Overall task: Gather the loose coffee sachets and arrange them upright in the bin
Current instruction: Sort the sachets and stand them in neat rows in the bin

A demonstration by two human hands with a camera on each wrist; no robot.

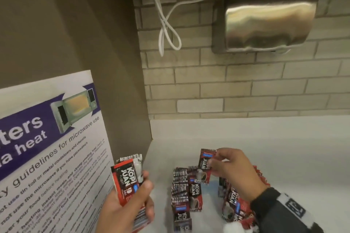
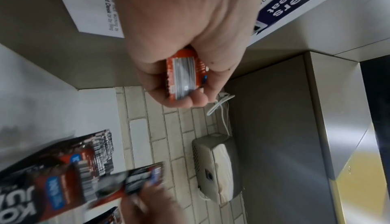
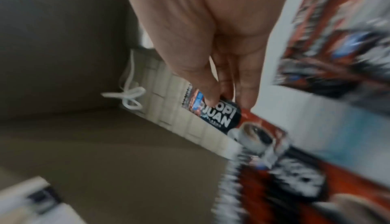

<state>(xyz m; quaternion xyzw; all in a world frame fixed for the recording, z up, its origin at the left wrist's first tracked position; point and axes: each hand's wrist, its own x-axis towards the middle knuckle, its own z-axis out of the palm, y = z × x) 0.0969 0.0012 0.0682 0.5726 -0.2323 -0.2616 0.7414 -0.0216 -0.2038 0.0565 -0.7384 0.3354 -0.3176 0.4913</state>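
Pinching one sachet [image 1: 205,159], right hand [image 1: 230,168] hovers above counter [image 1: 284,157].

Red-black sachets [image 1: 186,193] stand loosely clustered on the counter.

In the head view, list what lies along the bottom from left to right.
Poster → left hand holding a sachet stack → upright sachets on the counter → single sachet pinched by the right hand → dark sleeve.
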